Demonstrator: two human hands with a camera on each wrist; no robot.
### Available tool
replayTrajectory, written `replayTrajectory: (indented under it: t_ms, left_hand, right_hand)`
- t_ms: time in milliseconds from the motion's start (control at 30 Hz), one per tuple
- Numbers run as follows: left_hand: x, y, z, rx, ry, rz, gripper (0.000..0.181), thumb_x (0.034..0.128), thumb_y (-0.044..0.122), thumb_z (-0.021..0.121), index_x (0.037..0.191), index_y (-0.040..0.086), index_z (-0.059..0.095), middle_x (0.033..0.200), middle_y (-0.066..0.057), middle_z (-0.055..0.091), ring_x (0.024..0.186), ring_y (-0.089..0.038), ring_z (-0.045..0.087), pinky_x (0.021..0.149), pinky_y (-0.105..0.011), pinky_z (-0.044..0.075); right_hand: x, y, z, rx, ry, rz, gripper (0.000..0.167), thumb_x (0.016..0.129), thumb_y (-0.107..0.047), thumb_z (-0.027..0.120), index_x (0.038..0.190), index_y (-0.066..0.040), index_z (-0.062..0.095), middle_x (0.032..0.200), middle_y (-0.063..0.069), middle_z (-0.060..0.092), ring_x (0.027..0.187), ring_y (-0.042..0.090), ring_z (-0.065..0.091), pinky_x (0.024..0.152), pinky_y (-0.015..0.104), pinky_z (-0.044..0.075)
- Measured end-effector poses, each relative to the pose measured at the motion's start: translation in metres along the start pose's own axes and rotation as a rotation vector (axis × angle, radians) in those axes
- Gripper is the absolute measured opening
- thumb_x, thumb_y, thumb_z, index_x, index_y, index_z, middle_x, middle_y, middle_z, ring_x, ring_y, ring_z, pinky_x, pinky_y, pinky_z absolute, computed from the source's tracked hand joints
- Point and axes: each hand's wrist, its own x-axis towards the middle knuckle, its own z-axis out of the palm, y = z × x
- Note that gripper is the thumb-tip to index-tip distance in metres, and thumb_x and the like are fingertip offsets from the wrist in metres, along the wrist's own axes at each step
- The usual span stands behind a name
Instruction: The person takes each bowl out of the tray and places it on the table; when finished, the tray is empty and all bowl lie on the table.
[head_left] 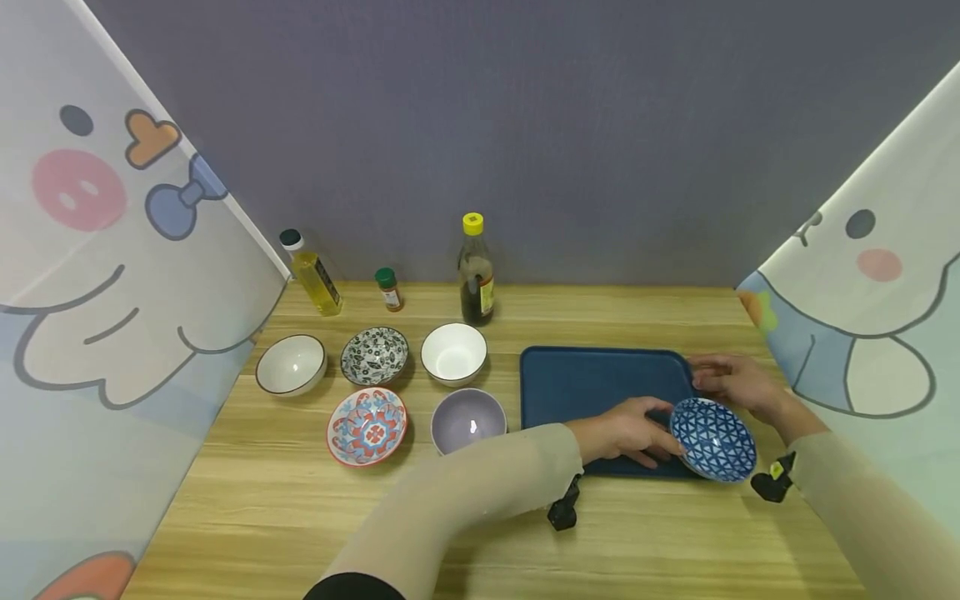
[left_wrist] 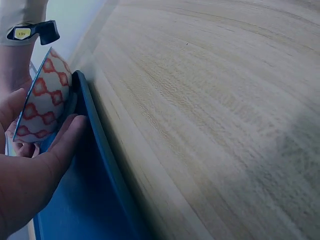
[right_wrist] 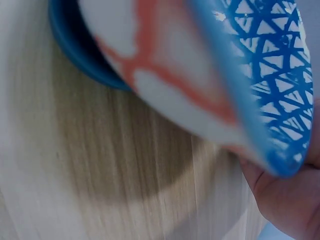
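Note:
A bowl (head_left: 712, 440), blue-and-white triangles inside and red lattice outside, tilts over the right end of a dark blue tray (head_left: 600, 375). My left hand (head_left: 626, 432) holds its left side; in the left wrist view the thumb is at the rim (left_wrist: 31, 95) and the fingers lie under the outer wall. My right hand (head_left: 731, 383) is beside the bowl's far right side, fingers extended toward the tray's right edge. In the right wrist view, the bowl's rim (right_wrist: 287, 167) overlaps part of the right hand (right_wrist: 295, 205), hiding where they touch.
Left of the tray stand a purple bowl (head_left: 468, 417), white bowl (head_left: 453, 354), black floral bowl (head_left: 375, 356), red-and-blue patterned bowl (head_left: 367, 426) and dark-rimmed white bowl (head_left: 291, 365). Behind are an oil bottle (head_left: 317, 279), green-capped jar (head_left: 389, 290) and yellow-capped sauce bottle (head_left: 476, 279).

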Motion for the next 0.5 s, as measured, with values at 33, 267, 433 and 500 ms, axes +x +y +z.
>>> replayTrajectory:
  t_ms: [33, 267, 433, 500]
  left_hand:
    - [0.0, 0.0, 0.001, -0.004, 0.004, 0.005, 0.056, 0.0886, -0.002, 0.077, 0.137, 0.02, 0.059, 0.099, -0.006, 0.073, 0.094, -0.033, 0.073, 0.081, -0.052, 0.064]
    - [0.004, -0.006, 0.007, -0.063, 0.049, 0.037, 0.045, 0.0902, -0.001, 0.076, 0.129, 0.019, 0.062, 0.09, -0.009, 0.071, 0.091, -0.034, 0.074, 0.081, -0.055, 0.064]
    - [0.004, -0.011, 0.01, -0.114, 0.083, 0.034, 0.046, 0.0914, -0.001, 0.074, 0.132, 0.018, 0.062, 0.084, -0.014, 0.073, 0.089, -0.038, 0.074, 0.08, -0.056, 0.064]
    - [0.003, -0.011, 0.01, -0.124, 0.091, 0.032, 0.048, 0.0917, -0.001, 0.073, 0.134, 0.018, 0.061, 0.083, -0.016, 0.073, 0.089, -0.04, 0.074, 0.079, -0.056, 0.064]
  right_hand:
    - [0.0, 0.0, 0.0, -0.003, -0.001, -0.002, 0.052, 0.105, -0.01, 0.057, 0.15, 0.011, 0.04, 0.133, 0.035, 0.057, 0.106, 0.014, 0.065, 0.084, 0.036, 0.064]
    - [0.0, 0.003, 0.0, -0.017, 0.009, -0.006, 0.052, 0.106, -0.01, 0.057, 0.151, 0.01, 0.04, 0.136, 0.036, 0.056, 0.105, 0.011, 0.065, 0.083, 0.034, 0.063]
    - [0.0, 0.002, 0.0, -0.014, 0.004, -0.015, 0.052, 0.106, -0.009, 0.056, 0.151, 0.011, 0.039, 0.134, 0.036, 0.056, 0.107, 0.017, 0.066, 0.083, 0.035, 0.064]
    - [-0.001, 0.001, 0.0, -0.008, 0.0, -0.014, 0.052, 0.106, -0.008, 0.055, 0.151, 0.012, 0.038, 0.134, 0.037, 0.056, 0.107, 0.019, 0.067, 0.083, 0.035, 0.064]
